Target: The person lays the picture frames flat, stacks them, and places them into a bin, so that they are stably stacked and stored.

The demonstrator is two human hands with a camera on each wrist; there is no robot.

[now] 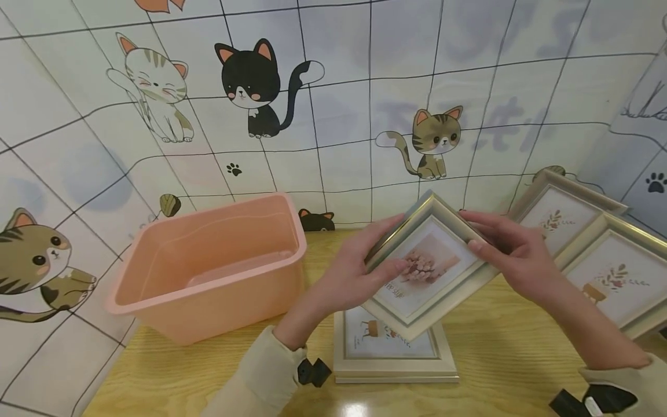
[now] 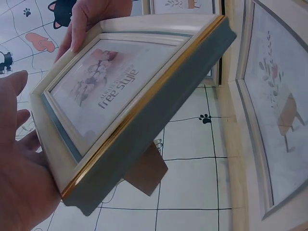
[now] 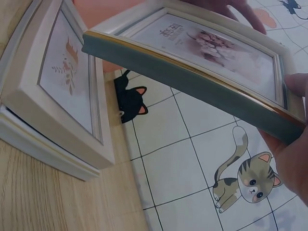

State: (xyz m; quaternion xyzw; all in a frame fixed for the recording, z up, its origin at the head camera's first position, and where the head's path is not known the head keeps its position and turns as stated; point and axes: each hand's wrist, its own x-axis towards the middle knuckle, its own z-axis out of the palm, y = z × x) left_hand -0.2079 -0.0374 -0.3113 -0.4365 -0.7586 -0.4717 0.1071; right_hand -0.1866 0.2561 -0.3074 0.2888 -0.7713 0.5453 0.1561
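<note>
A picture frame (image 1: 453,289) with a cream-and-gold border and a pink flower print is held up and tilted between both hands. My left hand (image 1: 359,272) grips its left side, thumb towards the front. At the upper right edge, my right hand (image 1: 521,255) pinches it, thumb in front and fingers behind. The left wrist view shows the frame's grey-green side (image 2: 154,120) and a brown stand flap (image 2: 147,171) at its back. Below it, another cream frame (image 1: 396,366) lies face up on a stack; the right wrist view shows a second frame (image 3: 48,149) beneath.
A pink plastic tub (image 1: 208,313) stands at the left of the wooden table (image 1: 495,359). Two more frames, one pale (image 1: 552,214) and one gold-edged (image 1: 620,278), lean at the right. Behind is a wall (image 1: 344,139) with cat drawings.
</note>
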